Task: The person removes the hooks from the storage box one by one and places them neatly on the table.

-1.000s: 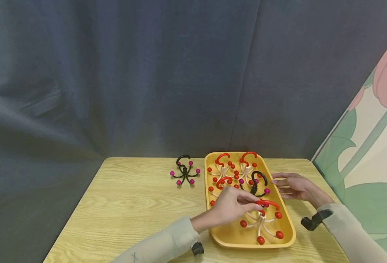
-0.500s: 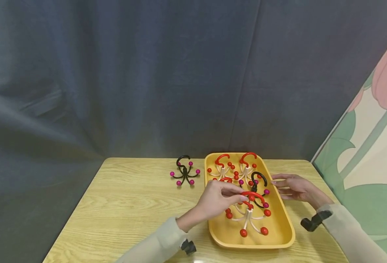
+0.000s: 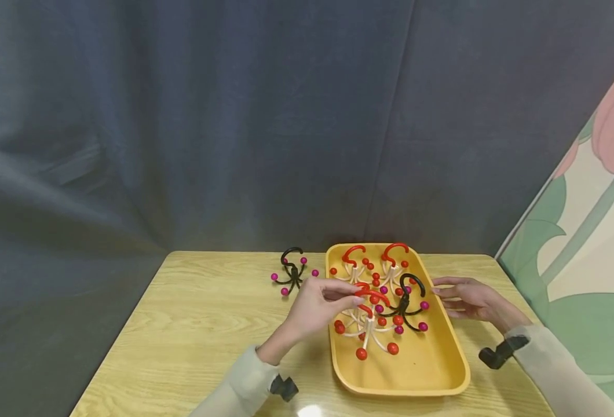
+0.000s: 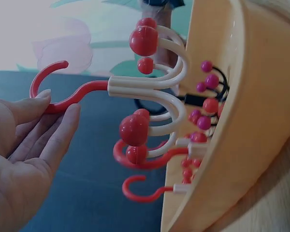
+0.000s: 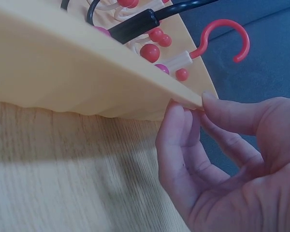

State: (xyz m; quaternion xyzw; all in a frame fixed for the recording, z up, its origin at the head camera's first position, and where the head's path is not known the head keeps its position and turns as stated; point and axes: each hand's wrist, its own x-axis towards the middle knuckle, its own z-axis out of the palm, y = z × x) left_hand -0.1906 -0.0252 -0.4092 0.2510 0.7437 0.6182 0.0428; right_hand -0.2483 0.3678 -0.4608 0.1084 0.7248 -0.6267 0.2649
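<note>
My left hand (image 3: 314, 310) pinches the red hook of a white multi-arm hook with red ball tips (image 4: 147, 83), holding it over the left part of a yellow tray (image 3: 416, 373). In the left wrist view its red crook lies between thumb and fingertips. On the tray's right side, my right hand (image 3: 466, 298) pinches the rim between thumb and fingers. Inside stand two similar red-and-white hooks (image 3: 354, 272) at the far end, and a black hook with magenta balls (image 3: 404, 304). Another red-and-white one is partly hidden behind the held hook.
Left of the tray, a second black hook with magenta balls (image 3: 293, 273) stands on the wooden table (image 3: 208, 313), partly covered by my left hand. A dark curtain (image 3: 286, 127) hangs behind the table. A flower-patterned panel (image 3: 594, 249) lines the right side.
My left hand has carried the red-and-white hook leftward and slightly away from me, from the tray's near right to its left part. The right hand stays at the rim.
</note>
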